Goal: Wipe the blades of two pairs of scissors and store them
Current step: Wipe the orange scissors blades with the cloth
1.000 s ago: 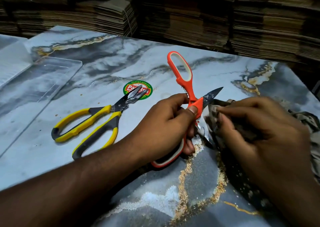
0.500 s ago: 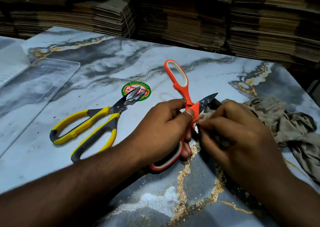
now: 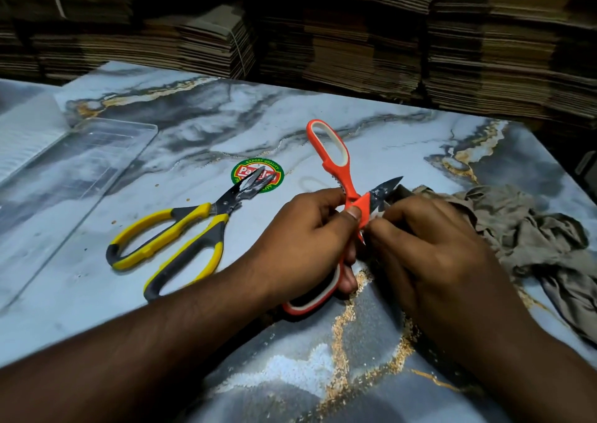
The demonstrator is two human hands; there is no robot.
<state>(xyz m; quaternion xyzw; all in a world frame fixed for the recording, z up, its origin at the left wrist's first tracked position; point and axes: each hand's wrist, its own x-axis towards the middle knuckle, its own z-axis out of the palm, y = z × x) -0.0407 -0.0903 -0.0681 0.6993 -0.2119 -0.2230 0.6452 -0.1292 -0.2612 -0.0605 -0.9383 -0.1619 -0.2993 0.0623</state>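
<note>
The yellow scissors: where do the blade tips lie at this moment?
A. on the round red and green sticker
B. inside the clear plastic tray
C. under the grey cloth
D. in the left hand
A: the yellow scissors lie flat on the table, apart from both hands, and their blade tips rest over the round sticker, to the right of the clear tray.

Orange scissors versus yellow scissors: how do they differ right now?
The orange scissors are gripped by the left hand and spread wide open; the yellow scissors lie untouched on the table, blades only slightly parted. The right hand is at the orange pair's blade. Both blades look smeared.
</note>
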